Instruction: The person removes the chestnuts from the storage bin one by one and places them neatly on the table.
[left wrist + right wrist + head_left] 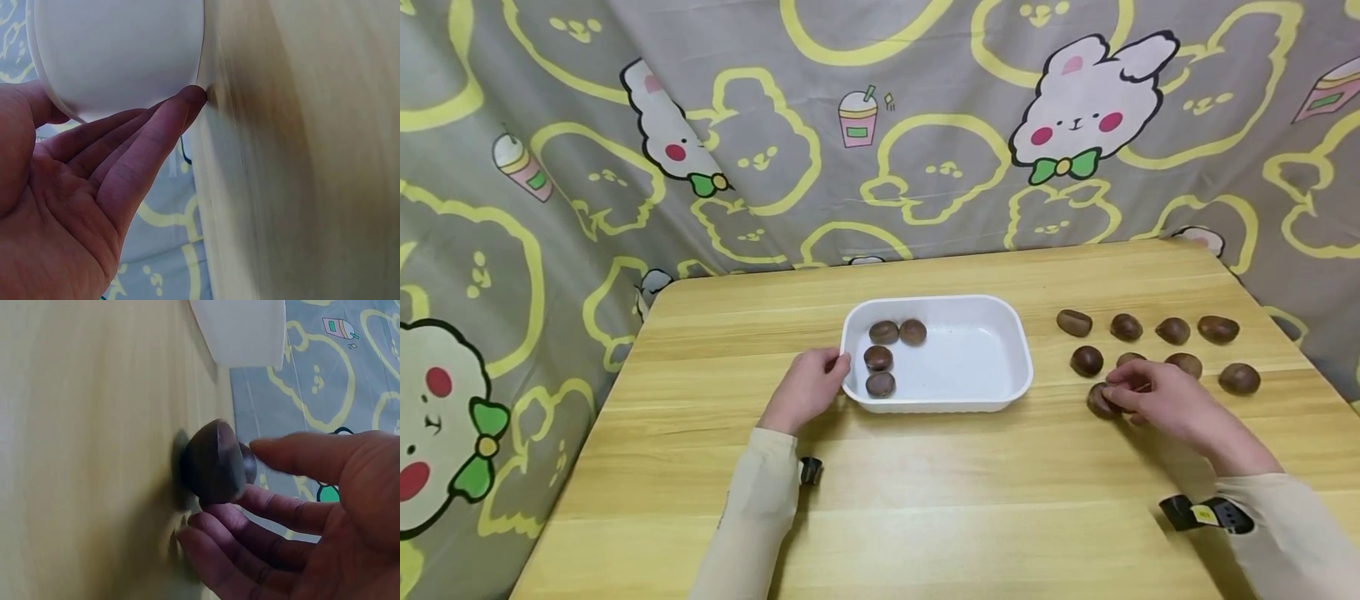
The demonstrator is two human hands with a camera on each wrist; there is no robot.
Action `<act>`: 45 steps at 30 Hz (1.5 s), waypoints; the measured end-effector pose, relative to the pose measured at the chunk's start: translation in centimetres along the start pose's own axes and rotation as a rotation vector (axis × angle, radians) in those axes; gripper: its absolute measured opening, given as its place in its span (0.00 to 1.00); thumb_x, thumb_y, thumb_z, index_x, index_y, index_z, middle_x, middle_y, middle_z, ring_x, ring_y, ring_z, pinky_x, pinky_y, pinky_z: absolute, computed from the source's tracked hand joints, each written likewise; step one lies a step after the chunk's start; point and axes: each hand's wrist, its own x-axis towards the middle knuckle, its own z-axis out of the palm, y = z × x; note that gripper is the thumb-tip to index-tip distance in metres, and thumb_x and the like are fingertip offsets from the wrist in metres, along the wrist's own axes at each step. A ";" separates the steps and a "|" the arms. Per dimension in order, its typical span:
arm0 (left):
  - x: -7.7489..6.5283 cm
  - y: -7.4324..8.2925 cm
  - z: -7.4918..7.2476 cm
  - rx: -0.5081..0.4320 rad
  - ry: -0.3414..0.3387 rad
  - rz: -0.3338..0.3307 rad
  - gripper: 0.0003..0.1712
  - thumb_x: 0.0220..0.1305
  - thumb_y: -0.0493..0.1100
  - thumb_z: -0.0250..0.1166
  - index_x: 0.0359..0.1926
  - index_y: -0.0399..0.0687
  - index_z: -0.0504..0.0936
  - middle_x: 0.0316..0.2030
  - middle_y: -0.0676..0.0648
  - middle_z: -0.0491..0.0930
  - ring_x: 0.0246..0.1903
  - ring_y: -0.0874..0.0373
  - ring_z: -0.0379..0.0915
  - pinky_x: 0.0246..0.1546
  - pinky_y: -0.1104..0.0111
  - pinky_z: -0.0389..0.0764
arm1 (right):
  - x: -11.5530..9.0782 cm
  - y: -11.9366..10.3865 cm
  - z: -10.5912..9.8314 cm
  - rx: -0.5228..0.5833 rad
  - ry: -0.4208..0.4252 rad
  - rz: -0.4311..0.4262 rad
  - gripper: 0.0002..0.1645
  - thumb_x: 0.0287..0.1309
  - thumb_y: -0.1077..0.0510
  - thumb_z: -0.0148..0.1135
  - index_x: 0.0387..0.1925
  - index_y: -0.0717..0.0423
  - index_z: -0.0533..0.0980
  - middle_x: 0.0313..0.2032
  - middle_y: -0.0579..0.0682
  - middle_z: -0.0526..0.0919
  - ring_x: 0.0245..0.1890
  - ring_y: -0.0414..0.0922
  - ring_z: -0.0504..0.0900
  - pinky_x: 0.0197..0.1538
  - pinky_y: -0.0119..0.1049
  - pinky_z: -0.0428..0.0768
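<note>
A white rectangular tray (936, 406) stands on the table with several brown chestnuts (877, 358) along its left side. My left hand (808, 385) grips the tray's left end. In the left wrist view, its thumb lies at the rim and its fingers (140, 150) reach along the outer wall of the tray (125, 56). Right of the tray, my right hand (1172, 404) has its thumb and fingers at the nearest chestnut (1102, 402). The right wrist view shows this chestnut (212, 462) between thumb and fingers, close to the tabletop, overlapping another one behind it.
Several more chestnuts (1239, 379) lie in rough rows on the right of the wooden table (925, 500), just beyond my right hand. A grey patterned curtain (820, 183) hangs along the table's far and left sides.
</note>
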 end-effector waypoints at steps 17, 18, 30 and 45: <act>0.1 0.1 -0.2 0.000 -0.005 0.015 0.17 0.74 0.46 0.52 0.39 0.42 0.84 0.22 0.48 0.73 0.24 0.55 0.67 0.26 0.64 0.70 | 0.3 -2.2 -2.3 -0.165 0.175 -0.030 0.24 0.71 0.43 0.53 0.48 0.61 0.77 0.39 0.58 0.82 0.39 0.55 0.78 0.39 0.47 0.71; 0.1 0.1 -0.3 0.001 -0.007 0.017 0.17 0.74 0.46 0.52 0.39 0.42 0.84 0.22 0.48 0.73 0.24 0.55 0.67 0.27 0.64 0.70 | 0.4 -2.7 -2.2 -0.159 0.186 -0.042 0.25 0.71 0.43 0.52 0.49 0.61 0.76 0.41 0.59 0.81 0.40 0.56 0.78 0.40 0.48 0.70; 0.1 -0.3 -0.3 -0.013 -0.011 0.012 0.17 0.74 0.46 0.53 0.39 0.43 0.85 0.22 0.48 0.74 0.24 0.55 0.68 0.27 0.65 0.70 | 3.3 -9.6 0.7 0.006 0.114 -0.232 0.26 0.69 0.43 0.55 0.55 0.59 0.74 0.41 0.54 0.82 0.37 0.47 0.83 0.39 0.42 0.79; 0.0 -0.5 -0.1 -0.026 0.001 0.022 0.17 0.74 0.47 0.53 0.39 0.42 0.85 0.21 0.49 0.72 0.22 0.56 0.66 0.24 0.65 0.68 | 7.9 -15.0 8.7 0.260 0.129 -0.225 0.20 0.61 0.60 0.66 0.52 0.67 0.74 0.48 0.60 0.79 0.50 0.54 0.78 0.54 0.45 0.75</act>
